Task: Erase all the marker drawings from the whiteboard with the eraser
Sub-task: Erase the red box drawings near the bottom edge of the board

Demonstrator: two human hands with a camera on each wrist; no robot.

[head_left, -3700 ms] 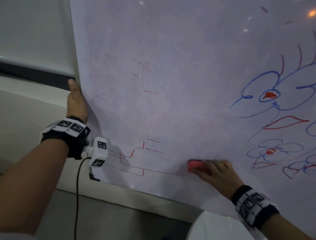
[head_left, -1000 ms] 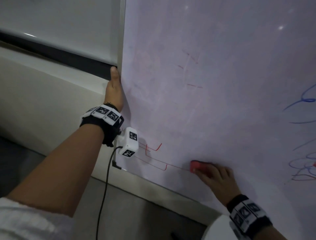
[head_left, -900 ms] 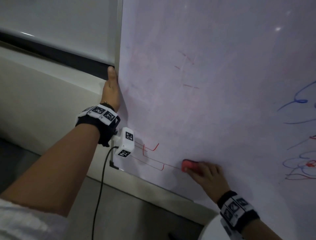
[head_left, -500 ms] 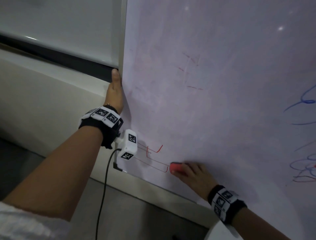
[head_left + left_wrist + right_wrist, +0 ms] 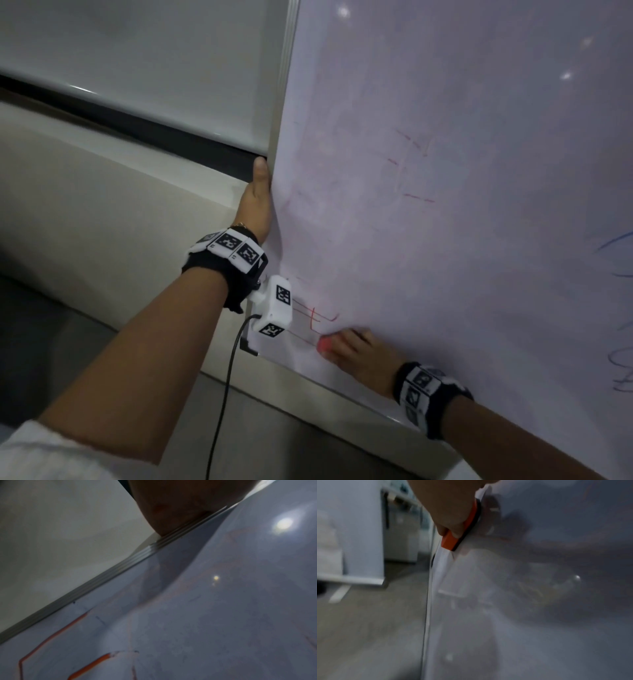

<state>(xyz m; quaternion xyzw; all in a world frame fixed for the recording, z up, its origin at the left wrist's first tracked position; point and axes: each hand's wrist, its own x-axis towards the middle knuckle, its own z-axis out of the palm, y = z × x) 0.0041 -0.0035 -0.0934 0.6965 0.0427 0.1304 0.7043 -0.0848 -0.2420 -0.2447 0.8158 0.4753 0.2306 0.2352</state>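
Head view: right hand (image 5: 359, 356) grips the red eraser (image 5: 324, 344), pressed flat against the whiteboard (image 5: 479, 240) near its lower left corner. Left hand (image 5: 256, 202) clasps the board's left edge, arm extended upward.

Office or meeting-room setting: large whiteboard (image 5: 462, 205) with aluminium frame (image 5: 106, 574), marker traces on it. Left of whiteboard: pale roller blind (image 5: 137, 68) above cream wall panel (image 5: 102, 212). Below whiteboard: grey floor (image 5: 368, 628), blurred white furniture.
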